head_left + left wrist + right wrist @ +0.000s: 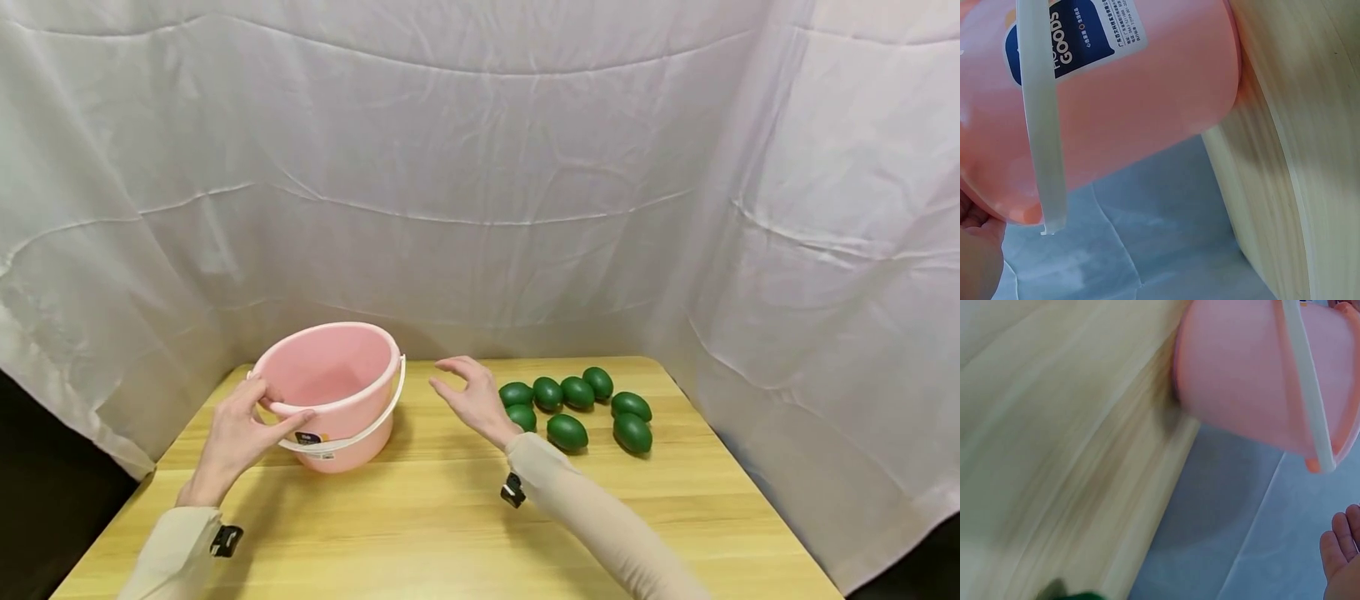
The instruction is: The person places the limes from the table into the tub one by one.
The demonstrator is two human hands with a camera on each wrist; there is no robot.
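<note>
A pink plastic bucket (pixel 352 421) with a white bail handle (pixel 372 428) stands upright on the left part of the wooden table (pixel 450 533). My left hand (pixel 281 402) grips its near rim, fingers curled over the edge and thumb along the outside. The left wrist view shows the bucket wall (pixel 1147 94), its blue label (pixel 1085 31) and the handle (pixel 1044 125). My right hand (pixel 450 377) hovers just right of the bucket, fingers loosely spread, holding nothing. Several dark green egg-shaped objects (pixel 567 432) lie on the table right of that hand.
White cloth (pixel 525 167) hangs behind and to the right of the table. The table's left and right edges drop to a dark floor. In the right wrist view the bucket (pixel 1235 369) sits at the top right above bare tabletop (pixel 1054 456).
</note>
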